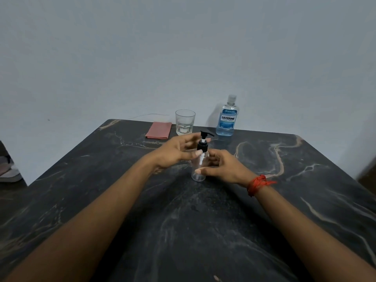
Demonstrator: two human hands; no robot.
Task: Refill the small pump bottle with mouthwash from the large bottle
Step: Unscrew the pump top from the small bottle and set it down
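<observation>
My left hand [173, 152] and right hand [222, 166], both open, flank the upright pump bottle [200, 159] on the tabletop [183, 220].

Right of centre in the frame, by the wall, the large bottle [227, 117] of blue mouthwash carries a blue label reading "LISTERINE" with "COOL MINT" beneath; the smaller print is too fine to read.

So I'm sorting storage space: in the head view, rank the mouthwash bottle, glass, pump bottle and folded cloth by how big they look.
1. Pump bottle, though nearest the camera, so unsure against the next.
2. Mouthwash bottle.
3. Glass and cloth look alike; no ranking.
</observation>
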